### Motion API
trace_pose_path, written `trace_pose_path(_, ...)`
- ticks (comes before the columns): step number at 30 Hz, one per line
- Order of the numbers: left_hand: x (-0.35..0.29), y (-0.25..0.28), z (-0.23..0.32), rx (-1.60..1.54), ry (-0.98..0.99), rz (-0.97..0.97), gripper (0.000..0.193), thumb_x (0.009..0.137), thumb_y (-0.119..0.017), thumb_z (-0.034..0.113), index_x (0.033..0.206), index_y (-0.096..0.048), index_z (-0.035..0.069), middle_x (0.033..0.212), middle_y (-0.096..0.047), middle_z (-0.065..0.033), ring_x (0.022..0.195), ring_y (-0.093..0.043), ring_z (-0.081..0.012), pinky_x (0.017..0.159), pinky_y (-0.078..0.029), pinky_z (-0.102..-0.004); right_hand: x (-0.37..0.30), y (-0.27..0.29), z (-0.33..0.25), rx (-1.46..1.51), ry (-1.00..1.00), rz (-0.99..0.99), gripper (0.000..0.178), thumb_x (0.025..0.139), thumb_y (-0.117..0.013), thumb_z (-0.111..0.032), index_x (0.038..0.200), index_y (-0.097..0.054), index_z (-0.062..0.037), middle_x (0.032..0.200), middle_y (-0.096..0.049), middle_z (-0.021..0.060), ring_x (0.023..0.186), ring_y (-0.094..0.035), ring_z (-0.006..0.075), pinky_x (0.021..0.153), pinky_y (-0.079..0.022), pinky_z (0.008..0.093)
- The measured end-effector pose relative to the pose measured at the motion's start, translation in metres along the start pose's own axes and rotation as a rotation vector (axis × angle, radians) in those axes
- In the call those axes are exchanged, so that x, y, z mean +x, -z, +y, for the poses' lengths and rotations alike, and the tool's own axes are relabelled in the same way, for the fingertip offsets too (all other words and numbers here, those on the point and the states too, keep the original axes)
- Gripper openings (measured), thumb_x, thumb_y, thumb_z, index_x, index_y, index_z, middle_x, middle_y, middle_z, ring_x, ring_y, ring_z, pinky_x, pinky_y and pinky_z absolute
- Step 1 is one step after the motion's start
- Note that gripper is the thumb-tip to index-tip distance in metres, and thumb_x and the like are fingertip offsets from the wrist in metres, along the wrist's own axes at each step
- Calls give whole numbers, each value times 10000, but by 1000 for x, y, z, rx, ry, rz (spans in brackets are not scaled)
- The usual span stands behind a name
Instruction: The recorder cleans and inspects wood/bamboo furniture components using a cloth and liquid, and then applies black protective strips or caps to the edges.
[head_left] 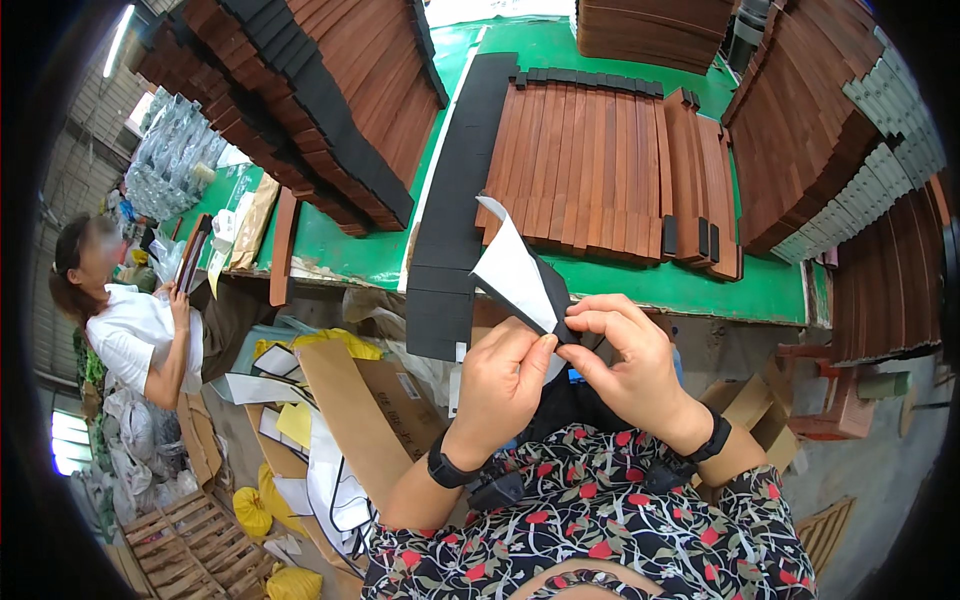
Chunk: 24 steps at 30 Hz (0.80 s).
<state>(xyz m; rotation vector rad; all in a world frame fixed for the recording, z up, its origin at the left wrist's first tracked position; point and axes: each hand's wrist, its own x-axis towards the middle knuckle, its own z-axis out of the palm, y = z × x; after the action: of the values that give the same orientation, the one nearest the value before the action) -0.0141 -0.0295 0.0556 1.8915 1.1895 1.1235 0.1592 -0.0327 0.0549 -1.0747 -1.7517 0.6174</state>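
My left hand [503,378] and my right hand [628,355] meet in front of me over my lap, both pinching a black foam strip [556,293]. A white backing paper [512,268] peels away from the strip and curls upward to the left. My left fingertips grip the paper's lower corner; my right thumb and fingers hold the black strip's end. Beyond my hands, a row of brown wooden slats [585,165] lies on the green table [700,285], with a long black foam sheet [455,210] beside them.
Stacks of brown slats with black foam edges [300,100] fill the table's left, and more stacks [820,130] stand at the right. A seated person in white [135,330] works at the left. Cardboard [345,400], paper scraps and a wooden pallet [190,545] cover the floor.
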Motion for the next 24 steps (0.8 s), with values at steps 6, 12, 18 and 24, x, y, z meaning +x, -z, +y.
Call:
trace_pose_path(6, 4, 1, 1, 78, -115, -12, 81, 896, -610, 47, 885, -634, -29, 812, -621, -144, 679, -598, -298, 608, -466, -368, 4, 4, -4, -44, -58, -37, 234, 751, -755, -22, 949, -641, 29, 994, -630, 126, 838, -664, 225, 701, -549, 298)
trace_pose_path(12, 6, 0, -2, 46, -85, 0, 77, 895, -598, 41, 907, -631, -28, 817, -623, -140, 704, -606, -301, 620, -471, -366, 4, 1, 8, 280, -233, -56, 159, 808, -714, 18, 950, -647, 44, 1007, -611, 111, 795, -647, 120, 659, -557, 225)
trace_pose_path(18, 3, -3, -7, -65, 44, 74, 92, 902, -588, 57, 845, -589, -15, 751, -573, -126, 660, -565, -273, 594, -441, -353, -6, -8, 21, 804, -408, 2, 227, 817, -693, 48, 1016, -585, 38, 1047, -590, 107, 819, -616, 99, 730, -541, 224)
trace_pose_path(24, 3, 3, -17, -517, 278, 209, 189, 1010, -504, 139, 918, -555, -18, 853, -646, -50, 826, -619, -93, 731, -515, -247, -17, -5, 31, 411, 70, 109, 300, 792, -719, 41, 1006, -525, -40, 978, -624, 105, 807, -587, 145, 746, -506, 265)
